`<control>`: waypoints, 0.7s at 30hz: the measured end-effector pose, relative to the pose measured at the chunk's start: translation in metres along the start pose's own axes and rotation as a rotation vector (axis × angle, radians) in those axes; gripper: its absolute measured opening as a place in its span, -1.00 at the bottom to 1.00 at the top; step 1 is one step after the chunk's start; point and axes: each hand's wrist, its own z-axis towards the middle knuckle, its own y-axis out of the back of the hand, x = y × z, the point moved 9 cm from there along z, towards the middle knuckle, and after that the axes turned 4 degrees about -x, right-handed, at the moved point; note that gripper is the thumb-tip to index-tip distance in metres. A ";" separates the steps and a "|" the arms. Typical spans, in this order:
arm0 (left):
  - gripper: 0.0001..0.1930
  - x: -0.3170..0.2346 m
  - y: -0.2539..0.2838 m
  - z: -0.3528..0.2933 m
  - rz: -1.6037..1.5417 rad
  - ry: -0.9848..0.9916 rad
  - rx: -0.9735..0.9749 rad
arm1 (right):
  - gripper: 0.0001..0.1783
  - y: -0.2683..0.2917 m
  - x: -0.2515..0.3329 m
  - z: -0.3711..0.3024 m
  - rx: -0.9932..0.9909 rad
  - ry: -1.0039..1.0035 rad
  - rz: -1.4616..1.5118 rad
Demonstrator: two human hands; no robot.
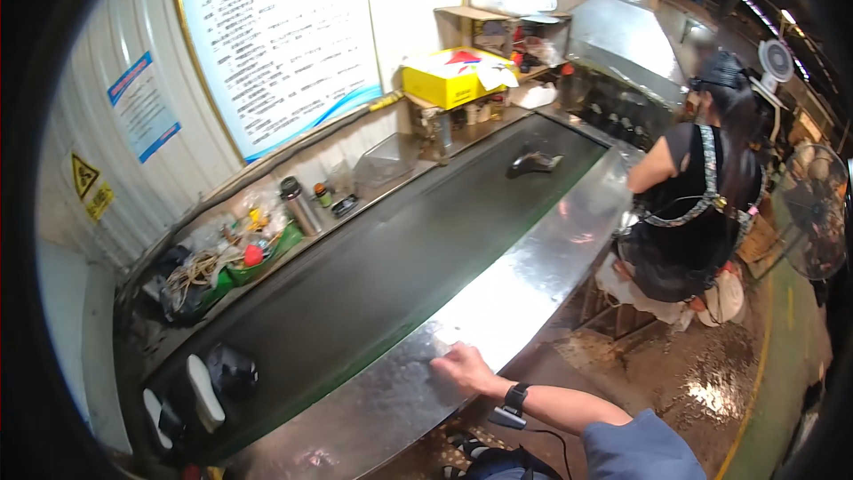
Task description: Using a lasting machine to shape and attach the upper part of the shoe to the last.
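My right hand (464, 368) rests over the shiny metal ledge (378, 418) that runs along the near side of a dark conveyor belt (355, 280). Its fingers are curled in, and whatever they might hold is hidden. A black strap with a small device circles that wrist. My left hand is out of view. At the belt's left end lie a pale shoe sole (205, 391), a second pale-soled piece (157, 418) and a glossy black shoe piece (233, 372). A dark shoe piece (534, 163) sits alone toward the far end.
A person (702, 187) sits at the ledge on the right, beside a standing fan (810, 213). Along the wall are a flask (300, 204), a green bin of scraps (258, 262), a clear plastic box (387, 163) and a yellow carton (449, 82). A metal hood (622, 31) hangs over the far end.
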 end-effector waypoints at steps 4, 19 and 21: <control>-0.49 0.008 0.024 -0.027 -0.060 0.029 -0.048 | -0.50 -0.115 0.084 -0.046 0.520 0.097 0.085; -0.34 0.145 -0.201 0.008 -0.247 0.775 0.488 | -0.21 -0.001 0.106 0.000 0.438 -0.241 0.525; -0.35 0.113 -0.239 -0.005 -0.042 0.648 0.517 | -0.56 0.052 0.115 0.062 0.055 -0.124 0.465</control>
